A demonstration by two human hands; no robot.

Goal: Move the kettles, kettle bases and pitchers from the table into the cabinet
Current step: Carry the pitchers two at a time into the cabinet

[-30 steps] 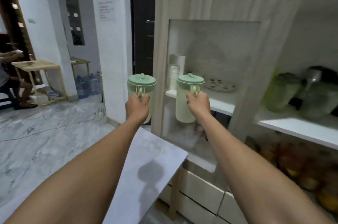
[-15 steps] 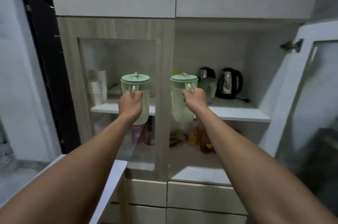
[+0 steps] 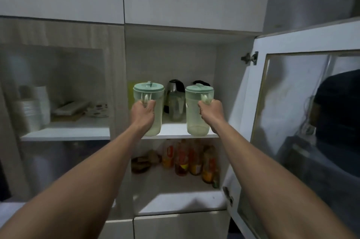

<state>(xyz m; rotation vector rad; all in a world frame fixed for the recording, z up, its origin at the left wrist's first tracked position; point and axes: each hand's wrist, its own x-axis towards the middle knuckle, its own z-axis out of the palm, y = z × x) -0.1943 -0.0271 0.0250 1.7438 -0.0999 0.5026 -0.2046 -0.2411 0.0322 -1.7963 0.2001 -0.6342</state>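
I hold two pale green pitchers with teal lids, upright, at the front edge of the open cabinet's middle shelf (image 3: 175,133). My left hand (image 3: 143,113) grips the handle of the left pitcher (image 3: 149,100). My right hand (image 3: 211,111) grips the handle of the right pitcher (image 3: 195,114). Their bottoms are level with the shelf edge; whether they rest on it I cannot tell. Behind them on the shelf stands a steel and black kettle (image 3: 175,90). A second dark kettle (image 3: 201,83) is mostly hidden by the right pitcher.
The cabinet's glass door (image 3: 303,121) stands open to the right, close to my right arm. Bottles (image 3: 187,158) fill the lower shelf. The left compartment, behind a shut glass door (image 3: 58,92), holds stacked cups and trays. White drawers (image 3: 181,227) lie below.
My view has swung right and closer to the open compartment. Both pitchers have moved right and forward, from in front of the cabinet's left door to the middle shelf's edge.
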